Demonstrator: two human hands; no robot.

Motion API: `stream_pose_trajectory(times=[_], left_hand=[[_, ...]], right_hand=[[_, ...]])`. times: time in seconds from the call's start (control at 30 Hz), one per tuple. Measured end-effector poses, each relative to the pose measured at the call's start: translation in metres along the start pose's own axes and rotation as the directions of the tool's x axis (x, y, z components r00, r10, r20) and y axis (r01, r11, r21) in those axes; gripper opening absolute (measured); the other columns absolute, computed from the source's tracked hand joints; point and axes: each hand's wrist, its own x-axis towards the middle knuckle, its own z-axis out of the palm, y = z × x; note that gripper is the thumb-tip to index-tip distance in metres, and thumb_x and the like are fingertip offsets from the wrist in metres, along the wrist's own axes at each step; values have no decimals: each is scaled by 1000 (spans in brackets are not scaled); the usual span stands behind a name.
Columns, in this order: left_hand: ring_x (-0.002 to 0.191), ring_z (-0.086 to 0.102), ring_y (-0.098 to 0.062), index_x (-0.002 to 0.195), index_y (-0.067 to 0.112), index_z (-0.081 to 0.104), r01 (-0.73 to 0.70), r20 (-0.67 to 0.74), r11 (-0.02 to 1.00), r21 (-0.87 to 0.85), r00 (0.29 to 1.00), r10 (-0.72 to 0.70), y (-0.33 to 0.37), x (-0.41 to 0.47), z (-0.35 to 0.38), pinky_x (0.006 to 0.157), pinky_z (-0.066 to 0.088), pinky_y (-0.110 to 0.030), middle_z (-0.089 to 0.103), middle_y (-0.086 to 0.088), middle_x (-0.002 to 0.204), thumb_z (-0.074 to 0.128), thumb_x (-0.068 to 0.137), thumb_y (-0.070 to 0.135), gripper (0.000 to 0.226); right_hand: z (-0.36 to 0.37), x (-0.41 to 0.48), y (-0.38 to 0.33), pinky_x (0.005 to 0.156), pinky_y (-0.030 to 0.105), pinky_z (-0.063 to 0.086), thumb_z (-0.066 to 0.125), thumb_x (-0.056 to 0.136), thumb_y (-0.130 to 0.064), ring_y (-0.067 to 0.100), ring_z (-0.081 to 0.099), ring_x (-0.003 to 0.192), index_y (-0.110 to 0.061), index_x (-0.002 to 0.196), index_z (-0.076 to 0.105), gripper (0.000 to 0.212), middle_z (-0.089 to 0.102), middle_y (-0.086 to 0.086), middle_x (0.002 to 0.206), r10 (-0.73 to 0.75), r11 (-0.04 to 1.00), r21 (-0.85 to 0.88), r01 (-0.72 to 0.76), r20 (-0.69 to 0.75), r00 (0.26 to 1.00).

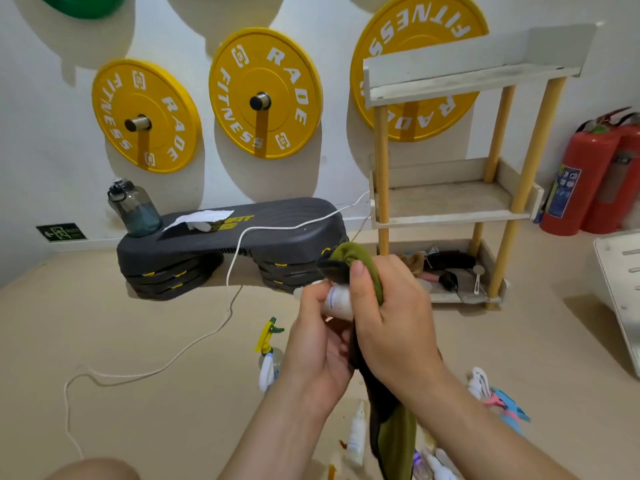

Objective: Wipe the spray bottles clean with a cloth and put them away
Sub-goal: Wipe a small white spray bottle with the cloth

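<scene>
The white bottle (341,299) was mostly buried under the left hand (317,344), the right hand (391,317) and the green cloth (360,258), label unreadable. Bottom centre, small bottles (443,462) ran off the edge; upper left, a green plate (83,5) was cropped.

Open floor (485,341) ahead toward the rack (450,202), white cable (229,268) and step platform (277,237) at left.

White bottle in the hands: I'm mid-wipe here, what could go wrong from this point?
1. The cloth hangs a loose tail beside the small white bottle on the floor; a swing might tip it.
2. The left hand holds the white bottle while the right hand grips the cloth around it; it could slip out.
3. The white cable trails across the floor; feet might snag it.
</scene>
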Motion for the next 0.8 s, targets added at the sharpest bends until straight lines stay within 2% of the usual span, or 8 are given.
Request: stream_pose_trajectory(times=[0.1, 0.17, 0.27, 0.37, 0.47, 0.6, 0.67, 0.8], left_hand=[[68, 54, -18, 80, 13, 69, -29, -43, 999, 41, 999, 31, 0, 7, -13, 65, 42, -28, 62, -9, 78, 57, 84, 33, 24], [78, 52, -23, 95, 12, 64, -70, -48, 996, 61, 996, 73, 6, 15, -19, 70, 39, -31, 58, -16, 91, 67, 73, 33, 30], [91, 56, -24, 117, 12, 58, -154, -44, 977, 146, 986, 162, 13, 23, -31, 79, 43, -34, 57, -16, 107, 69, 78, 31, 45], [91, 58, -23, 118, 13, 54, -290, 47, 883, 370, 955, 294, 12, 25, -42, 76, 46, -36, 62, -12, 104, 66, 87, 35, 39], [77, 57, -17, 114, 20, 51, -375, 123, 758, 533, 921, 369, 2, 24, -52, 63, 47, -28, 62, -9, 95, 65, 88, 38, 35], [66, 59, 1, 119, 14, 48, -377, 143, 681, 628, 916, 375, -9, 37, -55, 56, 46, -15, 60, -2, 91, 61, 96, 18, 27], [64, 60, 3, 115, 13, 49, -370, 159, 665, 649, 921, 357, -12, 46, -56, 54, 47, -13, 60, -1, 90, 61, 95, 13, 23], [75, 64, 0, 105, 20, 51, -336, 202, 660, 672, 941, 273, -17, 58, -72, 62, 51, -19, 63, 0, 92, 63, 94, 13, 18]], right_hand=[[3, 4, 1, 53, 19, 30, 44, 102, -31, 5, 44, 56, -25, 61, 38, 42, 41, -9, 56, 242, 966, 95, -238, -23, 970], [4, 8, 5, 54, 20, 31, 48, 103, -28, 4, 45, 53, -21, 57, 40, 47, 44, -7, 54, 398, 910, 118, -398, 23, 917], [5, 13, 7, 61, 25, 44, 49, 101, -35, 18, 63, 67, -6, 77, 65, 41, 66, 10, 73, 603, 693, 254, -675, 310, 735], [5, 9, 4, 49, 23, 44, 49, 101, -38, 12, 60, 52, -8, 98, 69, 36, 66, 3, 66, 675, 437, 268, -859, 533, 510], [4, 3, 8, 42, 25, 44, 53, 100, -38, 16, 56, 42, -9, 87, 64, 33, 61, 5, 52, 723, 292, 272, -917, 566, 398], [20, -6, 29, 59, 33, 47, 49, 101, -35, 22, 57, 61, -9, 83, 63, 35, 61, 12, 72, 796, 357, 210, -910, 441, 414], [31, -10, 40, 64, 36, 48, 48, 101, -33, 26, 60, 68, -6, 88, 64, 34, 64, 16, 80, 836, 332, 229, -915, 378, 398], [45, -27, 63, 50, 29, 48, 52, 101, -31, 23, 61, 60, -6, 88, 65, 31, 66, 14, 75, 899, 153, 315, -937, 349, 265]])
